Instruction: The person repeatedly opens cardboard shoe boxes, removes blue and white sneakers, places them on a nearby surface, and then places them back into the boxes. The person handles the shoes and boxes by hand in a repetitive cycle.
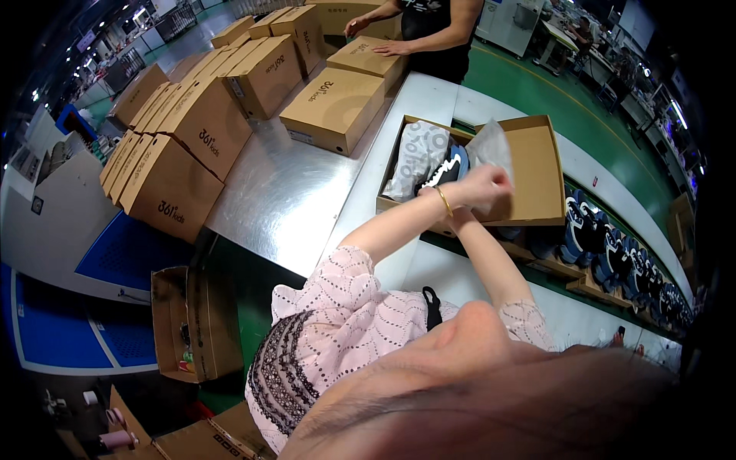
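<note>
We see our left hand (pixel 481 186), fingers clamped on white tissue paper (pixel 489 147), over the open brown cardboard shoebox (pixel 537 172) at the worktop (pixel 291 192) edge; right fingers hidden

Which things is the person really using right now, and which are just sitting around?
In use:
- open shoe box
- dark shoe lying in it
- white wrapping paper, gripped by the left hand
- right hand, down at the box's front edge

Just sitting around:
- closed cardboard boxes stacked on the metal table
- row of shoes at the right
- another person's hands on a far box
</note>
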The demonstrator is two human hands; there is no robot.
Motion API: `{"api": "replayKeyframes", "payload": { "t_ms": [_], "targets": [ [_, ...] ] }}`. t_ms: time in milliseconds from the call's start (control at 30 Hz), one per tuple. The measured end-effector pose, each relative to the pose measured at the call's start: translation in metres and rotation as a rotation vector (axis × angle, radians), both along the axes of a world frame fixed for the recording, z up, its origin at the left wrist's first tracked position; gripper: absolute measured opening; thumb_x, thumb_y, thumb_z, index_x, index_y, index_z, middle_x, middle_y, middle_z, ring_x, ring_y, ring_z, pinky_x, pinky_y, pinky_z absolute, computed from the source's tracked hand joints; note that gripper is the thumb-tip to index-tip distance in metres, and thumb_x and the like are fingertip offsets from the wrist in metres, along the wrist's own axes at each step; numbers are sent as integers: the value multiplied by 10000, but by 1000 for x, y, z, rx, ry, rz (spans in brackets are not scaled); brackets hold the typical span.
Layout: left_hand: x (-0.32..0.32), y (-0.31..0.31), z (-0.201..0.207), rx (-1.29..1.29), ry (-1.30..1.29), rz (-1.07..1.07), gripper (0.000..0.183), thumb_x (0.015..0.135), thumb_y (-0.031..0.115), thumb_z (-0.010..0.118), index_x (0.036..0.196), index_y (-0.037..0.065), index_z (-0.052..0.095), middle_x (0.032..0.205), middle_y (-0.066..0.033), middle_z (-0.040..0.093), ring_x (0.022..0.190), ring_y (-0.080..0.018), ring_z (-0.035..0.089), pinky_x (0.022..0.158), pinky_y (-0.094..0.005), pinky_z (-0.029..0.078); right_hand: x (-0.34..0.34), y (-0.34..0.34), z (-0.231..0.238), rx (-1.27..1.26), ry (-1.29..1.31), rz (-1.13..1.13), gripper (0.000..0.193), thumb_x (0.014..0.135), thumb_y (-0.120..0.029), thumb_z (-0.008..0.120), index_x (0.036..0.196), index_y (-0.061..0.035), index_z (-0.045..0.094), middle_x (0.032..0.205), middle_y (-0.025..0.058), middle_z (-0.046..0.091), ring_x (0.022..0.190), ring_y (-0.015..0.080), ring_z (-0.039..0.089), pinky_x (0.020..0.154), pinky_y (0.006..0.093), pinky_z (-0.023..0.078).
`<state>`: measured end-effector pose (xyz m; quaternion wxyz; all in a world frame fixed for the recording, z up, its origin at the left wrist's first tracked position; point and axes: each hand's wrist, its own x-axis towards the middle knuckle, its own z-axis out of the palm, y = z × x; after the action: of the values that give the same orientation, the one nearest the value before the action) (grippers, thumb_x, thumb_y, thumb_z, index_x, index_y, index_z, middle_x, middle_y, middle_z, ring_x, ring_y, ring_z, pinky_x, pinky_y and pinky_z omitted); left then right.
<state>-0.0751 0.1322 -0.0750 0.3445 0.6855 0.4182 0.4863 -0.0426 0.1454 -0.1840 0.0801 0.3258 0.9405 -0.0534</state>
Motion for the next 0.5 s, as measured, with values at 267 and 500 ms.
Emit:
{"api": "replayKeyframes", "payload": {
  "t_ms": [267,500],
  "targets": [
    [-39,-68,-62,69,517,398,330,852,333,528,836,5,556,822,-168,597,782,-352,577,705,-440,460,22,26,5,83,-187,38,339,705,-214,656,1019,-91,615,1113,79,520,982,277,565,759,404,508],
    [-90,-87,-124,23,1001,332,402,873,378,469,889,1,605,873,-173,612,853,-317,574,780,-403,434,34,45,74,104,424,-308,244,719,-164,594,957,-110,605,1015,99,585,933,304,580,769,402,482]
  ]
}}
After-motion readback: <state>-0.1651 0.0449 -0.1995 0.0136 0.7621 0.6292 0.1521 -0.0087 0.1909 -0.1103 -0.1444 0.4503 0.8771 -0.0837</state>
